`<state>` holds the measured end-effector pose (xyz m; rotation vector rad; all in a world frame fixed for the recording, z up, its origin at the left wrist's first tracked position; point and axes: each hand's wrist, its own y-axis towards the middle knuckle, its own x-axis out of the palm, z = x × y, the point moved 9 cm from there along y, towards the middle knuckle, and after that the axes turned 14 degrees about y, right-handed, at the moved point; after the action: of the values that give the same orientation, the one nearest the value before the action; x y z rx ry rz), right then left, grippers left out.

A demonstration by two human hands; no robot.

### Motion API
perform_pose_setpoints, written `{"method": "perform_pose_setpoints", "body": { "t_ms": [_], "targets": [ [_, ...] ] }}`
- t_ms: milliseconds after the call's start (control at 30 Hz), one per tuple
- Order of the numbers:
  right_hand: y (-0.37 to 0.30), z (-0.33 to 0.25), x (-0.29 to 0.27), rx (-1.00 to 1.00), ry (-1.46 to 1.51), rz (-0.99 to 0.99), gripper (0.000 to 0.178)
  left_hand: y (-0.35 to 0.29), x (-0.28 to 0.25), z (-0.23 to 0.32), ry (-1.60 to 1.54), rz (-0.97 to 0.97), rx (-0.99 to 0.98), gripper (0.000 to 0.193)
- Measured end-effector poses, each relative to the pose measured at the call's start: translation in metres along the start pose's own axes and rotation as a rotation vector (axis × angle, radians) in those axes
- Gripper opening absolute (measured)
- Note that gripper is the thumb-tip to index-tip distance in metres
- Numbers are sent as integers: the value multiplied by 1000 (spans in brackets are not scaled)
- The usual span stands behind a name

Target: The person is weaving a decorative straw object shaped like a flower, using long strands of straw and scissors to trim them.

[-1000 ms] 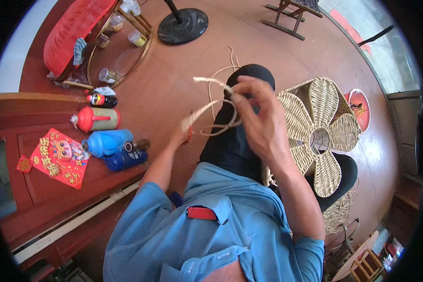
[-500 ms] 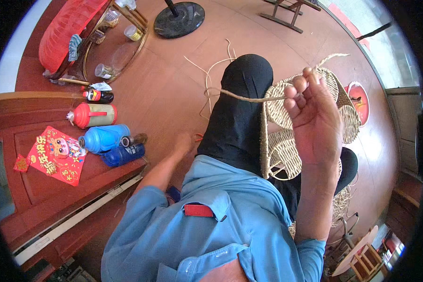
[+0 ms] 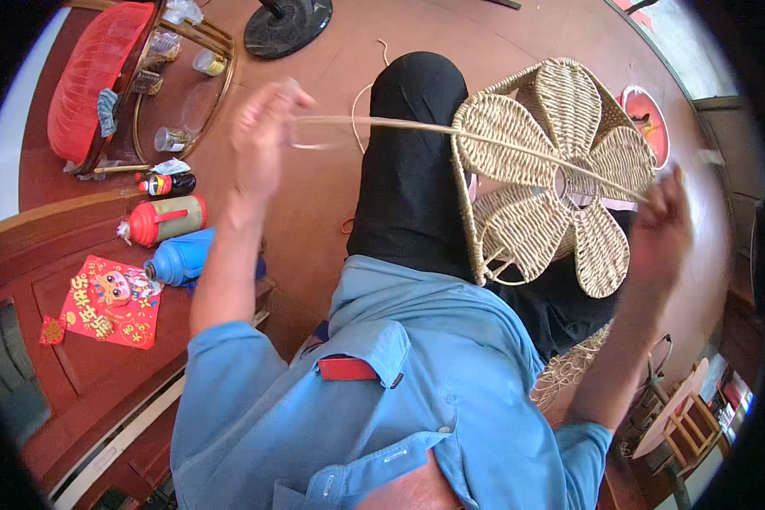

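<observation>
- Clearly, the left hand (image 3: pixel 263 136) pinched one end of the strand (image 3: pixel 450 132), and the right hand (image 3: pixel 667 229) gripped the other.
- Strand lay taut across the woven flower (image 3: pixel 544 170), which rested on the lap.
- Judgement: even tension would prevent kinks.

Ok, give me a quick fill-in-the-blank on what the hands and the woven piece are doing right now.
1. The woven piece on the lap is shaped like a ____.
2. A long pale strand runs taut from the left hand to the ____ hand.
3. On the wooden ledge, beside the blue bottle, lies a ____ flask with a cream band.

Missing words: flower; right; red
</observation>
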<state>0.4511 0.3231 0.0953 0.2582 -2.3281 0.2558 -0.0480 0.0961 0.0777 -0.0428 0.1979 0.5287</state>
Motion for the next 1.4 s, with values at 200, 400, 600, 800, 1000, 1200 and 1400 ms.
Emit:
{"method": "perform_pose_setpoints", "body": {
  "t_ms": [200, 400, 600, 800, 1000, 1200, 1400],
  "targets": [
    [-10, -255, -290, -422, -511, 675, 41, 56, -119, -40, -38, 271, -15, 28],
    [-58, -253, -290, -196, -204, 291, 41, 67, -171, 22, 1131, 636, 156, 41],
    [-125, -14, -62, 173, -318, 215, 32, 48, 8, 83, 934, 14, 213, 46],
    [-165, 142, 90, 492, 42, -65, 27, -108, 243, 75, -71, -996, -182, 45],
    [-194, 141, 41, 539, -212, 59, 22, -65, 229, 71, -414, -710, -409, 32],
    [-195, 108, -32, 224, -498, 349, 45, 23, 195, 83, 827, -171, 558, 28],
    [-157, 151, -23, 277, -187, 281, 53, 85, 227, 60, 1169, -168, 504, 38]
  ]
}}
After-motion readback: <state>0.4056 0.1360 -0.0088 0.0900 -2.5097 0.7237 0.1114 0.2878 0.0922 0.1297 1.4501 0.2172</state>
